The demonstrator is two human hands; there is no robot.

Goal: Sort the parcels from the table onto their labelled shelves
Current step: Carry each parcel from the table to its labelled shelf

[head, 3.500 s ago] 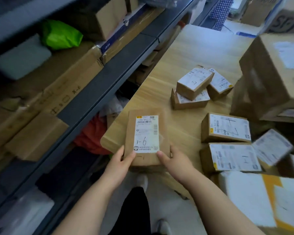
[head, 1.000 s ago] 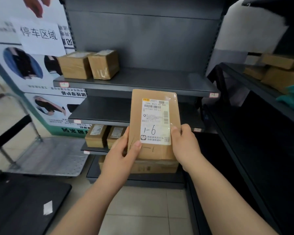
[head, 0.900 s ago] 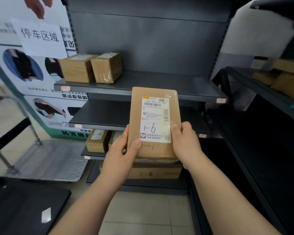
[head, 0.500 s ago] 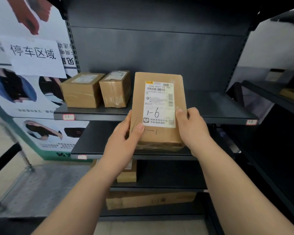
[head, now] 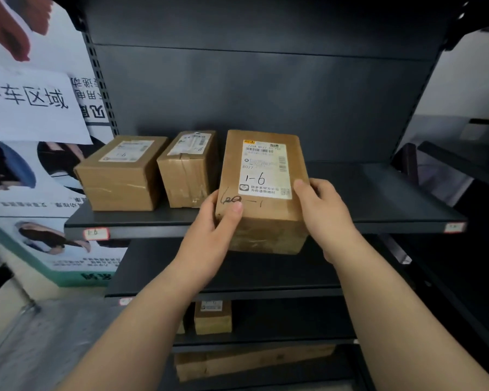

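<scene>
Head view: a person's two bare hands hold a flat brown cardboard parcel [head: 261, 218] at the front lip of a dark metal shelf [head: 378, 204]. Its white label [head: 266, 167] is hand-marked "1-6". The left hand [head: 212, 221] grips the near left corner, thumb laid over the top face. The right hand [head: 322, 210] clamps the right edge, thumb on the label's corner and fingers wrapped beneath. The parcel's far end reaches over the shelf while its near end hangs out past the lip (whether the far end rests on the metal cannot be told). It looks stiff and boxy, perhaps a little slick where taped. Judging by the easy hold, it is probably light, and the long side edges seem the safest grip. A red-bordered tag [head: 96, 233] on the shelf's front edge seems to read 1-6. Just left of the parcel stands a taped box [head: 188, 167], near but apart, with a second box [head: 122, 170] beyond it. To the right the shelf surface shows open, and the back panel [head: 266, 103] stands well behind, so sliding straight in looks unobstructed.
</scene>
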